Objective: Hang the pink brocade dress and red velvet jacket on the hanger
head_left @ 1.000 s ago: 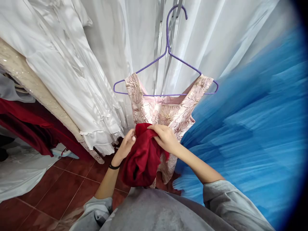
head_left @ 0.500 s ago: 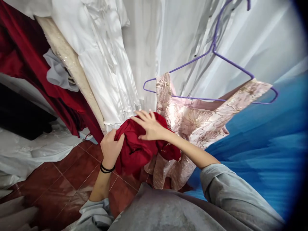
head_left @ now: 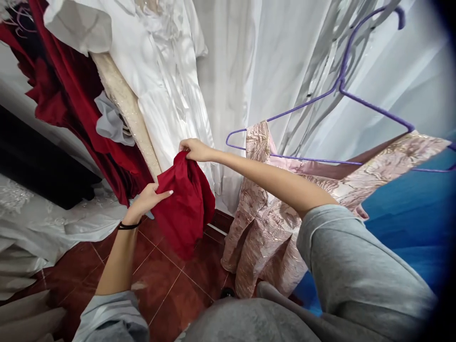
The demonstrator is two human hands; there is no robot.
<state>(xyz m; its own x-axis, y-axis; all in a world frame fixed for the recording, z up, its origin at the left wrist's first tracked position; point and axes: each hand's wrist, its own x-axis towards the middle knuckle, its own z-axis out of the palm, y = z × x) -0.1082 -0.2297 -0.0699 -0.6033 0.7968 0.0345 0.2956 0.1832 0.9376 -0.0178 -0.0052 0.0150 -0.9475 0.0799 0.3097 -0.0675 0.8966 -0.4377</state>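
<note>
A red cloth garment hangs bunched between my two hands, its lower end drooping above the tiled floor. My right hand pinches its top edge, arm stretched across to the left. At the garment's left edge, my left hand grips the fabric, thumb lying over it and the other fingers mostly hidden behind. A black band circles my left wrist. To the right, beyond my right forearm, a pink-gold patterned dress hangs from a purple hanger; my arm hides part of it.
White dresses, a beige sparkling gown and dark red gowns hang at the left. Behind them are white curtains. Blue fabric is at the right, and reddish tiles cover the floor.
My right hand has gone from spread flat over the bundled red garment to pinching its top edge, farther left. The garment now hangs more stretched out, and the left hand has moved left.
</note>
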